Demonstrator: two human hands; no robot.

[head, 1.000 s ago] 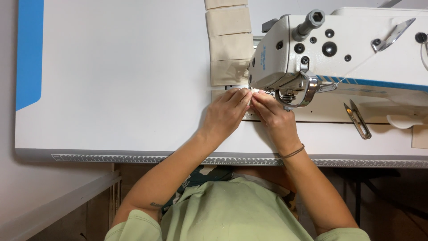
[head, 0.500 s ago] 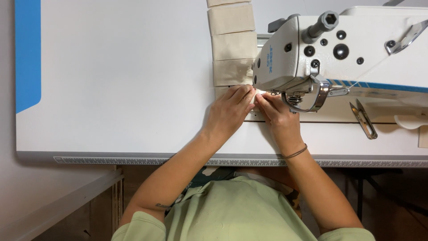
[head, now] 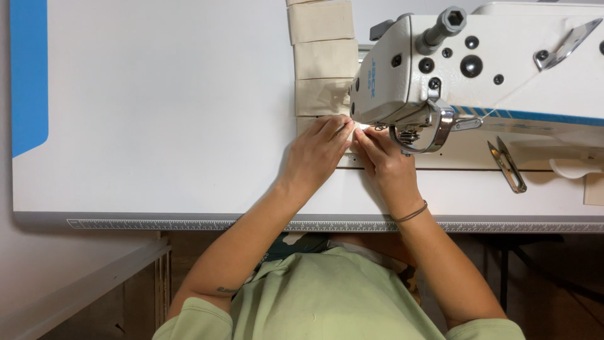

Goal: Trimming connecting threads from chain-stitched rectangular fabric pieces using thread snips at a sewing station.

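My left hand (head: 316, 153) lies flat on a cream fabric piece (head: 306, 123) just left of the presser foot of a white sewing machine (head: 478, 69). My right hand (head: 384, 157) pinches the same fabric right in front of the needle area, its fingertips meeting those of the left. A chain of joined cream fabric pieces (head: 321, 56) runs away from the needle toward the table's far edge. The needle itself is hidden behind the machine head.
The white table (head: 157, 113) has a ruler strip along its front edge (head: 189, 223) and a blue panel (head: 28, 75) at the far left. Metal thread snips (head: 507, 165) lie right of the machine. A lower shelf (head: 82, 283) sits at bottom left.
Both hands stay at the presser foot, barely shifting. The camera view has drifted slightly, so the machine and fabric chain appear a little farther right and higher.
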